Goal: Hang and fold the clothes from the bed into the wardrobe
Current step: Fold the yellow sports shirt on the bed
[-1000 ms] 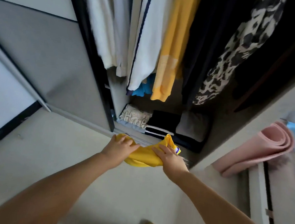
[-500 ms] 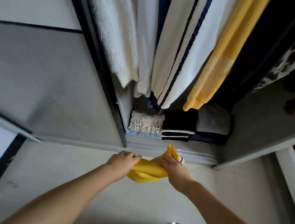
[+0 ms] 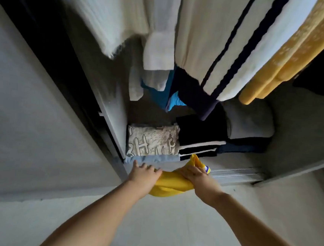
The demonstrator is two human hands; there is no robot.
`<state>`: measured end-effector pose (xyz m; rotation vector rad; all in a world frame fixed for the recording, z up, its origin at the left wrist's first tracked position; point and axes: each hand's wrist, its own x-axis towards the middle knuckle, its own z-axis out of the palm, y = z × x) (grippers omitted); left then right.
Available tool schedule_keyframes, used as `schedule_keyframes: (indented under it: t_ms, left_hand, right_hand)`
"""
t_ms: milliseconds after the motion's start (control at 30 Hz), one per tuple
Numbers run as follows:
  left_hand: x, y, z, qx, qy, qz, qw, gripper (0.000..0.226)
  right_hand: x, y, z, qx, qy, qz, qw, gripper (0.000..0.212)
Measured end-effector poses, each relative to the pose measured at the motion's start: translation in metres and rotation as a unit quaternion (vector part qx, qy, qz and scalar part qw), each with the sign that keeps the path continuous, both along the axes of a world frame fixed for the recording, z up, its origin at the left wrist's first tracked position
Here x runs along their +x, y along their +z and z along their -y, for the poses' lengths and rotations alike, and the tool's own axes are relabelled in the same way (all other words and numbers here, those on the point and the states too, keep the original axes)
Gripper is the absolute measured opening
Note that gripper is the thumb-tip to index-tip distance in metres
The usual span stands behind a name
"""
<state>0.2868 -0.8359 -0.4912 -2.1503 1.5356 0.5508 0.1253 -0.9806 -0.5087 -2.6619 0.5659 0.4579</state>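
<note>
A: Head view first. What can't you make out?

B: The tops of the hanging clothes are cut off at the upper edge, so no hangers or rail show. The folded yellow garment (image 3: 170, 183) is partly covered by both hands; only its sagging middle and one raised corner are visible, with a small purple-and-white patch by that corner that is too small to read. The wardrobe's (image 3: 300, 133) right side is dark, and the black garment hanging there is just a shape.

A: And the hands?

B: Both forearms reach forward from the bottom edge. The left hand (image 3: 144, 175) lies on the garment's left end, fingers spread and fairly straight, tips pointing at the wardrobe; I cannot tell whether the thumb grips underneath. The right hand (image 3: 194, 177) holds the right end, fingers together and curled over the cloth, clamped on it.

A: Where is the garment?

B: In the air just in front of the sliding-door track (image 3: 236, 174), low, over the pale floor (image 3: 158, 229), not yet inside.

A: Edges and room?

B: The sliding door (image 3: 32, 112) stands just left of the left hand. Inside, on the wardrobe bottom, folded piles sit side by side: a beige lettered top (image 3: 153, 141) on a light-blue piece, a black-and-white stack (image 3: 198, 139), and a grey fold (image 3: 252, 124) on dark clothes. Above hang a white striped garment (image 3: 222, 40) and a mustard one (image 3: 290, 55), with a gap between their hems and the piles.
</note>
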Motion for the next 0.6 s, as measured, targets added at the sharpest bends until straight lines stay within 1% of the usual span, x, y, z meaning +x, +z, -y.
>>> schedule_keyframes:
  t_ms: [67,133,200,267,333,400,500,533,600]
  left_hand:
    - [0.03,-0.036,0.03,-0.033,0.003,0.034,0.999,0.059]
    - [0.067,-0.063,0.062,-0.11,0.03,0.081,0.99,0.052]
    - [0.098,-0.083,0.086,-0.217,0.058,0.132,0.966,0.051]
    - [0.126,-0.11,0.102,-0.312,0.089,0.178,0.929,0.054]
    - [0.146,-0.134,0.107,-0.34,0.12,0.183,0.915,0.06]
    - [0.158,-0.184,0.11,-0.345,0.129,0.188,0.91,0.068]
    - [0.161,-0.268,0.112,-0.29,0.134,0.169,0.932,0.072]
    - [0.159,-0.295,0.11,-0.28,0.141,0.16,0.936,0.07]
    - [0.156,-0.325,0.106,-0.275,0.157,0.15,0.937,0.068]
  right_hand:
    - [0.032,-0.038,0.024,-0.035,-0.014,0.032,0.999,0.08]
    - [0.068,-0.069,0.05,-0.069,-0.036,0.078,0.994,0.081]
    - [0.105,-0.092,0.072,-0.117,-0.055,0.13,0.983,0.081]
    - [0.141,-0.116,0.089,-0.172,-0.062,0.19,0.965,0.077]
    - [0.167,-0.136,0.1,-0.2,-0.067,0.207,0.955,0.072]
    - [0.185,-0.183,0.105,-0.208,-0.076,0.168,0.96,0.069]
    - [0.197,-0.257,0.108,-0.22,-0.057,0.063,0.972,0.065]
    - [0.197,-0.28,0.108,-0.227,-0.057,0.052,0.971,0.068]
    - [0.194,-0.301,0.108,-0.238,-0.057,0.051,0.968,0.075]
